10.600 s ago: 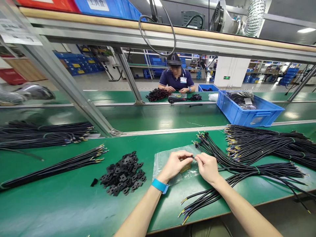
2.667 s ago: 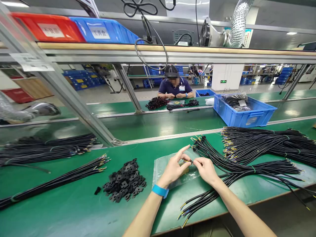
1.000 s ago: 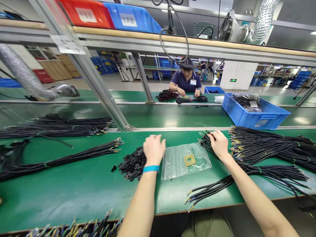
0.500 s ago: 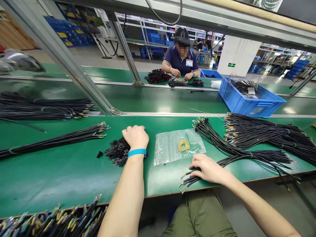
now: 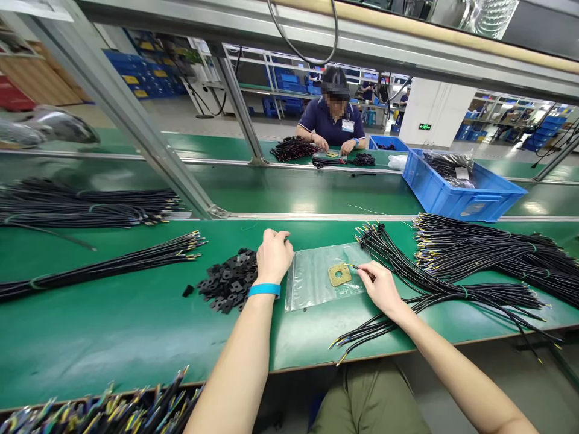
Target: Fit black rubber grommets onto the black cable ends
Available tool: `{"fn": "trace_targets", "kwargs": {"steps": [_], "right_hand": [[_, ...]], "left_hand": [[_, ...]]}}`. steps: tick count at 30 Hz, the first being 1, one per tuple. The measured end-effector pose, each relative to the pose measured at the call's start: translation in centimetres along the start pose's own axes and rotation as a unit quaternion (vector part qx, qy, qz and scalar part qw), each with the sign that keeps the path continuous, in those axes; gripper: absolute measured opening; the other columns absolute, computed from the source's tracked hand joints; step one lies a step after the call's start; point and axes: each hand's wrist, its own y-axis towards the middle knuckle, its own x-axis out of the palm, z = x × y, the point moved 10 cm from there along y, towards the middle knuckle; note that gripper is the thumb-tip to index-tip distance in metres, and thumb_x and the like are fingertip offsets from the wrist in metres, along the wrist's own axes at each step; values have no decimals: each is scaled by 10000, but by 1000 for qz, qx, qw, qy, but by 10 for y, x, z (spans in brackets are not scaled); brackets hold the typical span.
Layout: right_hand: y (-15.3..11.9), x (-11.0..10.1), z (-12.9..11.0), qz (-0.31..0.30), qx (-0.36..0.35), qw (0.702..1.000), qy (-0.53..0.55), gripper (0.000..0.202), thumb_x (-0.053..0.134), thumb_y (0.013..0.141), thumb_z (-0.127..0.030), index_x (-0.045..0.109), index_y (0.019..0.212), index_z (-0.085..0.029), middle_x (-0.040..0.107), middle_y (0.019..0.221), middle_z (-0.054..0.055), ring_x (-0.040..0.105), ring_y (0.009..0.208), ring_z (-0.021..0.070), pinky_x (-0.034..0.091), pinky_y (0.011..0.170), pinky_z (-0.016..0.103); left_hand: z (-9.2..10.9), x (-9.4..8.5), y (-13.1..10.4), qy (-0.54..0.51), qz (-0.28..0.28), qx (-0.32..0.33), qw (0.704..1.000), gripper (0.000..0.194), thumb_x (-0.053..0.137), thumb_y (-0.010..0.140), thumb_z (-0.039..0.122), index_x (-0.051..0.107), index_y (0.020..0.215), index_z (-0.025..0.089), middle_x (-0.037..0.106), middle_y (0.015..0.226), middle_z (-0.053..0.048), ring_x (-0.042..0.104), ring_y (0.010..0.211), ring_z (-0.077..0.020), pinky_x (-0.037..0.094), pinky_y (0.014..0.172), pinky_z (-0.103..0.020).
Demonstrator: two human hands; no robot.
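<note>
Green bench [image 5: 136,325] below; right hand [image 5: 381,287] pinches 1 black cable [image 5: 357,267], yellow tip jutting beyond fingers (left hand's [image 5: 274,255] grip: can't tell).

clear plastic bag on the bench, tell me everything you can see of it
The clear plastic bag lies flat on the green bench, thin, glossy and wrinkled, one short edge towards the pile of black pieces. A tan square piece with a round hole shows within its outline; whether inside or on top, I can't tell.

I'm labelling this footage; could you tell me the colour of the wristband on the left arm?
The wristband is bright blue, clearest in the head view.
</note>
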Motion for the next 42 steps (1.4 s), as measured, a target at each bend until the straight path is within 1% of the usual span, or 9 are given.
{"fn": "trace_targets", "kwargs": {"steps": [4,7,9,12,16,20,25,30,42], "right_hand": [[0,13,0,-10,-39,995,-89,185,521,934,-202,701,908,-171,630,786,44,588,695,159,448,667,260],[-4,27,-11,-65,-91,969,-219,203,505,939,-151,693,869,-178,614,776,47,564,706,171,409,675,279],[-7,38,-20,-109,-132,937,-304,249,474,938,-96,672,808,-173,609,778,59,552,726,184,382,690,299],[-10,46,-25,-137,-161,906,-366,283,441,936,-49,639,770,-165,614,791,71,546,745,192,360,713,315],[-7,34,-18,-87,-120,934,-325,268,440,967,-116,645,805,-174,633,768,59,567,739,192,373,711,309],[-2,7,-6,12,-50,988,-143,278,391,1005,-209,660,940,-183,672,825,58,617,750,174,437,710,276],[1,-10,0,80,-7,997,7,272,418,983,-274,671,932,-186,688,848,58,638,756,171,484,702,268],[0,-14,-6,97,-6,995,9,241,463,962,-276,679,912,-181,662,795,49,622,723,164,470,661,258],[-2,-11,-15,89,-50,993,-67,259,453,980,-264,698,936,-192,645,777,54,601,690,159,455,666,260]], "left_hand": [[7,2,1,-81,11,23,996,290,486,797,183,709,980,157,609,991,-108,628,906,-250,482,844,-348],[6,9,2,-205,-16,-12,979,259,543,758,221,709,942,145,642,854,-74,630,806,-222,494,822,-349],[5,20,0,-342,-60,-66,935,293,601,743,297,696,961,126,651,791,-54,627,721,-195,516,751,-342],[14,35,-7,-538,-119,-126,825,418,682,707,398,675,994,94,662,804,-56,632,701,-164,534,716,-329],[38,40,-17,-648,-173,-129,731,472,763,671,391,672,1019,86,672,835,-63,647,766,-148,540,779,-318],[68,48,-33,-644,-243,-100,719,521,803,658,374,669,1091,115,673,803,-39,628,680,-122,539,683,-282],[98,57,-52,-645,-316,-68,692,428,834,628,337,713,983,130,682,785,-30,622,673,-121,530,695,-281],[107,63,-64,-644,-376,-66,663,427,825,658,307,713,1033,137,717,904,-74,671,761,-146,530,791,-301],[110,63,-66,-615,-379,-44,690,453,810,668,344,707,1050,122,723,845,-93,672,732,-171,536,741,-326]]}}
